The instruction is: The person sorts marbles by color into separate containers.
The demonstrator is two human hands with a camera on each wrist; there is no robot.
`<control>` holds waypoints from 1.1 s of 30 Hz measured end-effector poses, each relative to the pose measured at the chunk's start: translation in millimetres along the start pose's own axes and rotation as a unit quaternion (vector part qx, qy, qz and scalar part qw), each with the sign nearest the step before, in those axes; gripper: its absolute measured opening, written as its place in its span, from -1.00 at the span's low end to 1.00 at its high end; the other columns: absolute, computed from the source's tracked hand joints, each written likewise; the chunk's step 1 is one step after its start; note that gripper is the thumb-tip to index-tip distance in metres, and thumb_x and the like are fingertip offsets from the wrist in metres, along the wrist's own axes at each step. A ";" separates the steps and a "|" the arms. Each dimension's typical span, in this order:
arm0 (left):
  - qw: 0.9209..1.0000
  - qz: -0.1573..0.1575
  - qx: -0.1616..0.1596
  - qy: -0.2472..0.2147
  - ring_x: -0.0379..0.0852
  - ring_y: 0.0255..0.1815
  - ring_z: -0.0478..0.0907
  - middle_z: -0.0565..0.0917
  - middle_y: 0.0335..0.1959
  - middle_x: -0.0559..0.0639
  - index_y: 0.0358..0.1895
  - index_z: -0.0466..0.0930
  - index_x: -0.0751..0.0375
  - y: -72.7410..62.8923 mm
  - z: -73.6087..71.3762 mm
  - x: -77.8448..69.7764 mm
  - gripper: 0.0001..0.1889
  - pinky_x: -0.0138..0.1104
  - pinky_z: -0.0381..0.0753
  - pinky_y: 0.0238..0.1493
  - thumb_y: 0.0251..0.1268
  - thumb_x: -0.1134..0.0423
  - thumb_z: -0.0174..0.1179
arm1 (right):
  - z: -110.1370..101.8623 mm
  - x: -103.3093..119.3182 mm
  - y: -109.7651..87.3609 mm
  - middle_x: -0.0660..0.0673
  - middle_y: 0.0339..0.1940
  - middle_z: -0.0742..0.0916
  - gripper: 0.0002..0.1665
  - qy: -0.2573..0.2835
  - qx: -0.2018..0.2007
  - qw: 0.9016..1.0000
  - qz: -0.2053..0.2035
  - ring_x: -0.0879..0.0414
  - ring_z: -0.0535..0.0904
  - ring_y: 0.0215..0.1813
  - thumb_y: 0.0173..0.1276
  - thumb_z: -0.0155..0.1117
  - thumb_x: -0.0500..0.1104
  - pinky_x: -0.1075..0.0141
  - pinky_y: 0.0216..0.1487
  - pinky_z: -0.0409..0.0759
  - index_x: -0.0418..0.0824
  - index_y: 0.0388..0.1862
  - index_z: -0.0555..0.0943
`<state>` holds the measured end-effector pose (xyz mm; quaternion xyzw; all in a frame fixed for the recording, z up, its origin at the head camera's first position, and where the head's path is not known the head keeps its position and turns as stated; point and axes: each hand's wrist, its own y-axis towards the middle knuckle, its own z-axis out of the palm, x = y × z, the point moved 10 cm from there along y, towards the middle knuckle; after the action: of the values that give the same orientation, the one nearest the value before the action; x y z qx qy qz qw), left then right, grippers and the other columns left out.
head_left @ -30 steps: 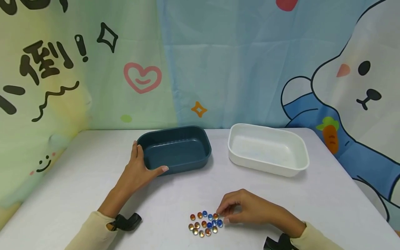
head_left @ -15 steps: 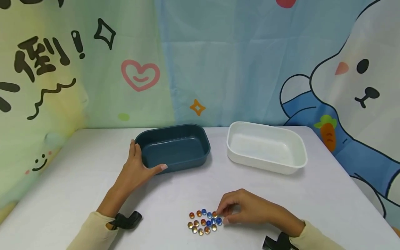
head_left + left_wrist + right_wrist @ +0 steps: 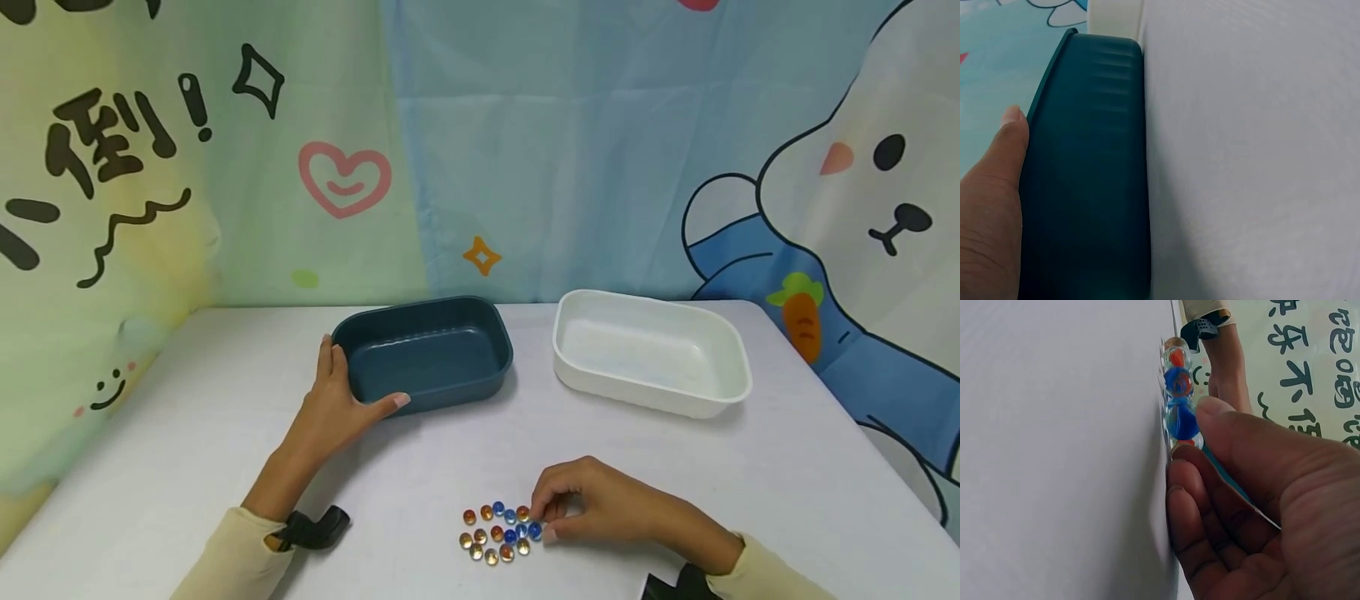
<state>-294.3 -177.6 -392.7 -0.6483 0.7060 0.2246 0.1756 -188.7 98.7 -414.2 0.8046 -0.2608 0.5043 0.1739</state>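
A cluster of glass marbles (image 3: 497,536), some blue and some amber, lies on the white tabletop in the head view. My right hand (image 3: 600,504) rests at the cluster's right edge, thumb and forefinger apart beside a blue marble (image 3: 1183,420). Its other fingers are loosely bent; whether the fingertips touch a marble is hard to tell. My left hand (image 3: 333,417) lies against the left near corner of a dark teal tray (image 3: 438,398). Its fingers stretch along the short side, and the thumb (image 3: 1007,147) lies along the near side by the rim.
A white tray (image 3: 645,398) stands at the back right, a short gap from the teal one. Behind the table (image 3: 420,475) hangs a printed cloth backdrop (image 3: 525,167). Dark wrist-worn cameras sit at both wrists.
The head view shifts slightly. Both hands, the trays and the marbles otherwise keep their places.
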 end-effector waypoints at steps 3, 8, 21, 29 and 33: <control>1.000 0.001 0.000 0.000 0.40 0.42 0.11 -0.41 0.55 0.23 0.50 -0.30 0.52 -0.2 0.0 0.0 0.39 0.15 0.33 0.23 -0.05 -0.53 0.20 | 1.3 0.3 0.3 0.07 -0.17 0.71 -0.85 -0.006 0.001 1.000 -0.001 0.25 0.60 -0.24 0.24 0.43 -0.14 0.32 -0.19 0.63 -0.06 -0.20 0.71; 1.000 -0.004 0.001 -0.003 0.40 0.43 0.07 -0.42 0.55 0.24 0.49 -0.31 0.52 0.6 0.4 0.1 0.40 0.15 0.31 0.24 -0.06 -0.52 0.21 | 2.4 2.2 -0.3 0.08 -0.18 0.71 -0.87 -0.014 -0.004 1.000 -0.012 0.26 0.59 -0.25 0.27 0.42 -0.13 0.33 -0.21 0.62 -0.05 -0.20 0.71; 1.000 -0.008 -0.001 -0.002 0.40 0.43 0.07 -0.45 0.55 0.20 0.50 -0.30 0.51 0.3 1.1 2.0 0.40 0.16 0.31 0.24 -0.07 -0.55 0.18 | 3.8 2.5 -0.3 0.08 -0.16 0.72 -0.88 -0.019 -0.005 1.000 -0.017 0.23 0.59 -0.24 0.28 0.40 -0.14 0.33 -0.20 0.61 -0.05 -0.19 0.72; 1.000 -0.010 0.001 -0.006 0.40 0.43 0.08 -0.45 0.55 0.18 0.50 -0.31 0.49 -0.1 0.9 2.3 0.40 0.17 0.29 0.24 -0.06 -0.54 0.19 | 4.1 7.9 0.4 0.09 -0.18 0.70 -0.88 -0.042 -0.014 0.998 -0.034 0.24 0.59 -0.25 0.27 0.41 -0.19 0.35 -0.23 0.61 -0.06 -0.20 0.73; 1.000 -0.010 -0.002 -0.006 0.40 0.43 0.09 -0.43 0.56 0.17 0.50 -0.30 0.49 -0.2 1.0 2.2 0.39 0.16 0.30 0.24 -0.06 -0.53 0.19 | 1.4 7.7 -0.4 0.10 -0.19 0.70 -0.86 -0.053 -0.021 0.998 -0.031 0.26 0.59 -0.24 0.28 0.38 -0.26 0.35 -0.22 0.62 -0.05 -0.21 0.74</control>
<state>-294.5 -178.8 -394.8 -0.6545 0.6978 0.2279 0.1812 -184.7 96.4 -407.9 0.8343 -0.2547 0.4496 0.1924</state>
